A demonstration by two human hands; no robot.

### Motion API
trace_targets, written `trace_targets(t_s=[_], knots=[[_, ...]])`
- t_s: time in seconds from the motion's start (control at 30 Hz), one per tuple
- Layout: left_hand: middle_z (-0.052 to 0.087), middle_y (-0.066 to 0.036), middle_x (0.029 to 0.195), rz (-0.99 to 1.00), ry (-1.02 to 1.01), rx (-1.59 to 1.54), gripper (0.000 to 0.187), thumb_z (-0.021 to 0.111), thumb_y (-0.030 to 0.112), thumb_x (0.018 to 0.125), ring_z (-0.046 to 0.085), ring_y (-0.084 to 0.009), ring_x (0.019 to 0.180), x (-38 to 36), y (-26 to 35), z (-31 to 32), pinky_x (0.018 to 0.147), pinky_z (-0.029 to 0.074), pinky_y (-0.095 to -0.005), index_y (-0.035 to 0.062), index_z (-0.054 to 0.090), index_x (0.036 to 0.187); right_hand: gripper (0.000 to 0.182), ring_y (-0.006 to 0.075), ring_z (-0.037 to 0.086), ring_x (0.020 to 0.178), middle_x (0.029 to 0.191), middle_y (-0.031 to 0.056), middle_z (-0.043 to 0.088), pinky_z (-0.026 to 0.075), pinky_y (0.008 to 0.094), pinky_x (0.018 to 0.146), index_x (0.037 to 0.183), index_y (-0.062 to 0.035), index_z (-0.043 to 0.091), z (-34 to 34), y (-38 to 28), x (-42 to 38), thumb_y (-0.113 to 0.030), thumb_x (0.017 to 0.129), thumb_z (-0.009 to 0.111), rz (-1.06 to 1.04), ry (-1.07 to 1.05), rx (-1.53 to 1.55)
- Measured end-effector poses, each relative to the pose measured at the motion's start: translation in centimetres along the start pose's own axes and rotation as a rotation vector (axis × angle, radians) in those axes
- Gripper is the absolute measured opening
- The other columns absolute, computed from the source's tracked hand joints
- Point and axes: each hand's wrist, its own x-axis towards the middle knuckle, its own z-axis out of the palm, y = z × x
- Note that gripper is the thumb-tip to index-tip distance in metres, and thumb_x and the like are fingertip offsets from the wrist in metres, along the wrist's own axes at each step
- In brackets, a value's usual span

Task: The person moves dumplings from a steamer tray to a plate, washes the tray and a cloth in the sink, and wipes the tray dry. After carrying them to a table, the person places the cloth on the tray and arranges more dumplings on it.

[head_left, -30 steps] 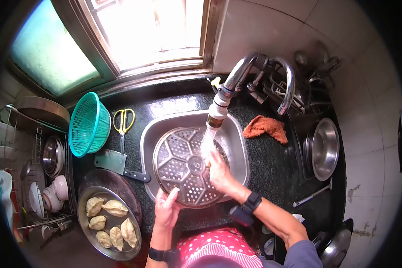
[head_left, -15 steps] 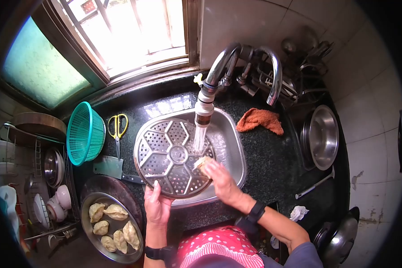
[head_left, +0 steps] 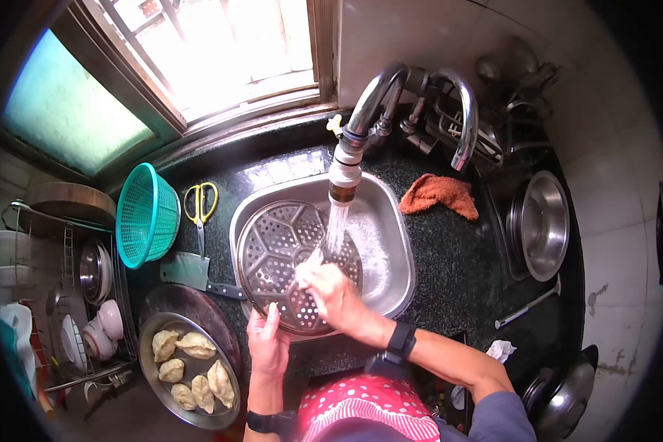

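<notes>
A round perforated steamer plate (head_left: 269,261) with a flower-like pattern is held over the metal sink (head_left: 390,243). My left hand (head_left: 267,348) grips its near-left rim, with the thumb on top. Across the plate's middle reaches my right hand (head_left: 335,295), closed around a pale scrubbing pad (head_left: 314,261) that is mostly hidden by the fingers and pressed to the metal. Water pours from the faucet (head_left: 345,173) onto the plate just beyond the pad.
To the left are a green basket (head_left: 149,214), yellow-handled scissors (head_left: 200,210), a cleaver (head_left: 186,270) and a pan (head_left: 151,383) with several dumplings. An orange cloth (head_left: 438,197) and a steel basin (head_left: 545,228) sit to the right.
My right hand has moved left with the scrubbing pad, from the plate's right side to its middle. The plate now tilts differently, still in my left hand.
</notes>
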Motion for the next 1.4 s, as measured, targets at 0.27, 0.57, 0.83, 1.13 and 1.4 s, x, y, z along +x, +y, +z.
trace_targets(t_s=[0.27, 0.57, 0.83, 1.13, 1.4], knots=[[0.058, -0.010, 0.124, 0.007, 0.050, -0.055, 0.032, 0.046, 0.005, 0.098, 0.059, -0.0208, 0.110, -0.8, 0.8, 0.3, 0.093, 0.051, -0.0377, 0.0044, 0.047, 0.129, 0.032, 0.0313, 0.056, 0.096, 0.106, 0.0154, 0.061, 0.045, 0.0410, 0.084, 0.106, -0.0033, 0.060, -1.5, 0.8, 0.1, 0.000, 0.074, 0.059, -0.063, -0.083, -0.063], [0.058, -0.011, 0.123, -0.046, 0.046, -0.089, 0.030, 0.044, 0.010, 0.100, 0.061, -0.0238, 0.107, 0.0, 0.9, -0.7, 0.088, 0.055, -0.0422, 0.0049, 0.045, 0.129, 0.016, 0.0311, 0.060, 0.083, 0.088, 0.0131, 0.063, 0.049, 0.0424, 0.072, 0.094, -0.0027, 0.062, -4.8, 6.2, -1.6, -0.011, 0.080, 0.060, 0.389, -0.136, -0.444], [0.054, -0.018, 0.130, -0.220, 0.066, -0.244, 0.038, 0.047, 0.007, 0.097, 0.057, -0.0287, 0.116, 1.7, -3.0, -2.9, 0.097, 0.049, -0.0462, -0.0037, 0.041, 0.133, 0.038, 0.0151, 0.066, 0.086, 0.103, 0.0117, 0.067, 0.054, 0.0270, 0.075, 0.115, 0.0067, 0.055, -10.3, 7.4, -0.4, -0.009, 0.083, 0.070, 0.942, -0.081, 0.824], [0.048, -0.020, 0.126, -0.404, 0.314, -0.288, 0.052, 0.041, -0.007, 0.094, 0.057, -0.0267, 0.110, 7.4, -11.6, -7.5, 0.095, 0.051, -0.0425, -0.0005, 0.025, 0.143, 0.022, 0.0105, 0.061, 0.086, 0.097, 0.0064, 0.067, 0.049, 0.0273, 0.078, 0.110, 0.0041, 0.061, -10.2, 5.1, 2.3, -0.006, 0.091, 0.055, 0.814, 0.156, 0.703], [0.062, -0.009, 0.101, -0.356, 0.153, -0.345, 0.012, 0.049, 0.006, 0.096, 0.061, -0.0228, 0.092, 7.4, -8.8, -6.8, 0.091, 0.051, -0.0443, 0.0056, 0.052, 0.108, 0.025, 0.0122, 0.060, 0.088, 0.098, 0.0082, 0.067, 0.049, 0.0268, 0.080, 0.110, 0.0050, 0.062, -9.9, 3.4, 0.9, -0.007, 0.088, 0.059, 0.763, 0.188, 0.624]])
